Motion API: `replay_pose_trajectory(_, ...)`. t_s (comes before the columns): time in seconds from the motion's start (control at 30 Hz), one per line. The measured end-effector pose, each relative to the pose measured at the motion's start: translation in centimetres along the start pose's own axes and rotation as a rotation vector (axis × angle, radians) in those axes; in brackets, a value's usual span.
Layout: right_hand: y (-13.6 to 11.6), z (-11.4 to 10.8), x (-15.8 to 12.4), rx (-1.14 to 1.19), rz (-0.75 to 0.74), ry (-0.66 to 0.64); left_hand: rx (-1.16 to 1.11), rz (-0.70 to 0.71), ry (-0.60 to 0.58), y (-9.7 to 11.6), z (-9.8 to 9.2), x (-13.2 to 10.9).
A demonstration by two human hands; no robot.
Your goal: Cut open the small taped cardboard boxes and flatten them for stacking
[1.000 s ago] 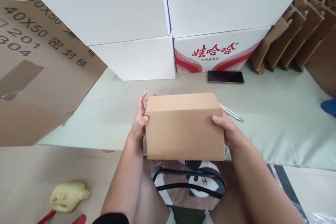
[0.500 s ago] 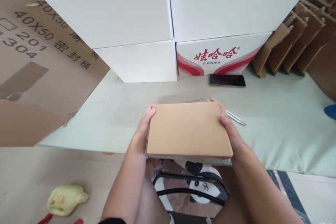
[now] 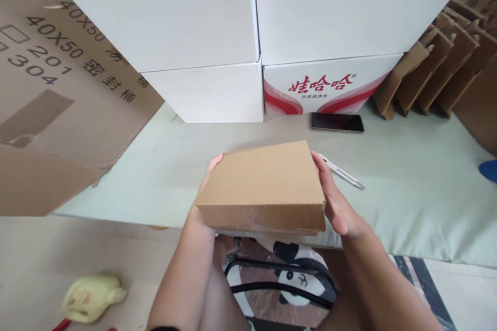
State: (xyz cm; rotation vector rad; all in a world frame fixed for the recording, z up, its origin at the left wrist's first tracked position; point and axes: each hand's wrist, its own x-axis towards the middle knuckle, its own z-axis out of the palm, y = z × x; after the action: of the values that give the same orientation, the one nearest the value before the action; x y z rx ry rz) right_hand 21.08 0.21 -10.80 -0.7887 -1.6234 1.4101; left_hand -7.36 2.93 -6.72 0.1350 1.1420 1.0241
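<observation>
One small cardboard box [image 3: 260, 176] is at the centre, between two hands, its near edge reaching past the front edge of the one worktop [image 3: 388, 176], which is covered in pale green cloth. It is plain brown, rectangular and closed, with an unprinted upper face and a narrower, shaded near face that bears a scuffed patch around its middle; its bottom edge looks uneven toward 5 o'clock. The box sits slightly askew, its far right corner pointing to about 1 o'clock.

The left hand [image 3: 209, 176], largely hidden, has its grip on the box at the 9 o'clock side, a fingertip showing by the far corner. The right hand [image 3: 334, 196] is at 3 o'clock with a wide grip: fingers extended along the side, thumb apart from the cardboard.

From the box, one utility knife [image 3: 344, 173] lies at 3 o'clock, just beyond the right fingers, and one smartphone [image 3: 337, 122] at 2 o'clock. Four white cartons [image 3: 221, 93] stand at 12 o'clock, two above two, the lower right one printed in red. One large brown carton [image 3: 46, 129] is at 10 o'clock, and one pale yellow bottle [image 3: 91, 297] lies on the floor [image 3: 128, 264] at 8 o'clock.
</observation>
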Motion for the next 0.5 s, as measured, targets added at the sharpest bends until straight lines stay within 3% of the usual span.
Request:
replay_pose_trajectory(0.17, -0.1, -0.1, -0.5, -0.173, -0.014, -0.038, -0.007, 0.025, -0.021, 0.0, -0.1, 0.3)
replay_pose_trajectory(0.3, -0.1, 0.2, -0.6, -0.154, -0.008, -0.035, -0.001, 0.024, 0.008, 0.0, -0.1, 0.6)
replay_pose_trajectory(0.5, -0.6, 0.8, 0.4, -0.092, -0.006, 0.092, -0.001, 0.032, -0.005, -0.3, 0.3, 0.5)
